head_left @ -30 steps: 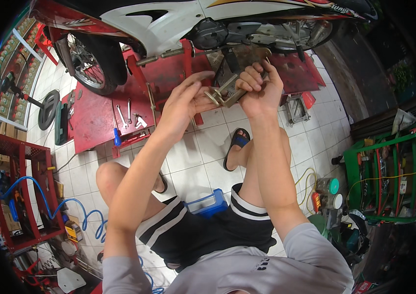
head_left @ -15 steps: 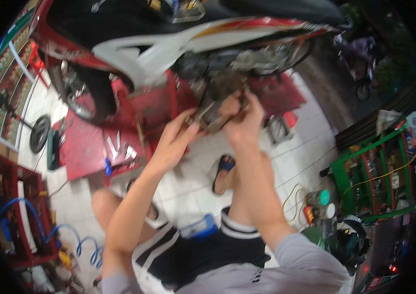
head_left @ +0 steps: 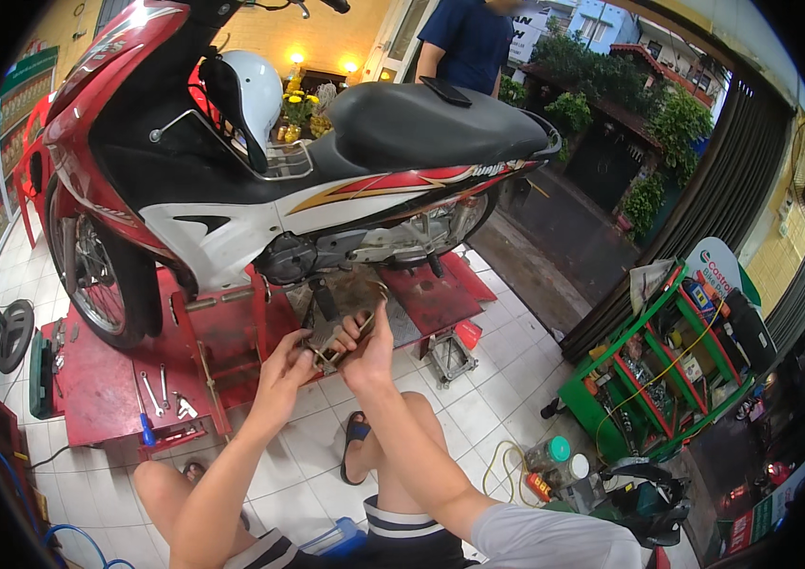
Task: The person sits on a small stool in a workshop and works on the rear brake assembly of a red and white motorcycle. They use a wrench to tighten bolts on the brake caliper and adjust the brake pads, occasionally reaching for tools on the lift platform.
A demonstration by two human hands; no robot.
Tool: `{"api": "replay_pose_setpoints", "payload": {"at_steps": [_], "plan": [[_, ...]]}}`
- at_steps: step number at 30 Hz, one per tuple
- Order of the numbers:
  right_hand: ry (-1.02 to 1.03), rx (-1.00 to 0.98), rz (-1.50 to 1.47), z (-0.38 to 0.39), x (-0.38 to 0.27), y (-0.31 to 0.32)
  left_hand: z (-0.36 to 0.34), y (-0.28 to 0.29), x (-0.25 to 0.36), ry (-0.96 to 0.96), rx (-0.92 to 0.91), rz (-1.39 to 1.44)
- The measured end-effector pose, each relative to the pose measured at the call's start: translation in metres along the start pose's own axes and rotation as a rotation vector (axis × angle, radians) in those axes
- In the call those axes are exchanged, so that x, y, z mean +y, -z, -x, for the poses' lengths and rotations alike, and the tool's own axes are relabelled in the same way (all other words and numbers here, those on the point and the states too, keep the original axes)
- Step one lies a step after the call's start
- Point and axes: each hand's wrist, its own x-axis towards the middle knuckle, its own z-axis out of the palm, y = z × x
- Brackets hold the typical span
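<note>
My right hand (head_left: 366, 356) is closed round a worn metal part (head_left: 329, 357), its curved end showing above the thumb. My left hand (head_left: 286, 373) pinches the part's lower end, close beside the right-hand fingers. The fingers hide much of the part, so I cannot tell its exact kind. Just beyond my hands, a red-and-white motorcycle (head_left: 232, 242) stands on a red lift platform (head_left: 274, 327), its engine (head_left: 298, 258) above a dirty metal plate (head_left: 360, 289).
Wrenches (head_left: 151, 394) and a blue-handled screwdriver (head_left: 146, 429) lie on the platform's left. A metal frame (head_left: 450, 360) stands on the tiles. At right are a green tool cart (head_left: 649, 365) and jars (head_left: 549, 453). A person (head_left: 464, 47) stands behind the seat.
The view has tilted up, showing the whole motorcycle and a person beyond it. Both hands stay on the metal part, now turned differently between my fingers.
</note>
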Motion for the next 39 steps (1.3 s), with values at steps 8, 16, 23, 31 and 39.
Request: {"api": "replay_pose_setpoints", "payload": {"at_steps": [8, 16, 23, 31, 39], "plan": [[-0.029, -0.081, -0.050, -0.006, -0.002, 0.006, 0.004, 0.000, 0.005, 0.008, -0.014, 0.027], [0.019, -0.014, -0.092, -0.002, 0.003, -0.010, -0.001, 0.010, 0.006, -0.039, -0.076, -0.023], [0.006, 0.025, 0.066, -0.002, 0.003, -0.022, 0.005, 0.007, 0.009, -0.077, -0.013, -0.006], [-0.105, 0.034, 0.026, -0.021, 0.008, -0.004, 0.001, 0.012, 0.012, -0.168, 0.011, -0.171], [-0.137, 0.113, -0.043, -0.023, 0.013, 0.021, 0.007, 0.009, 0.004, -0.123, -0.004, -0.391]]}}
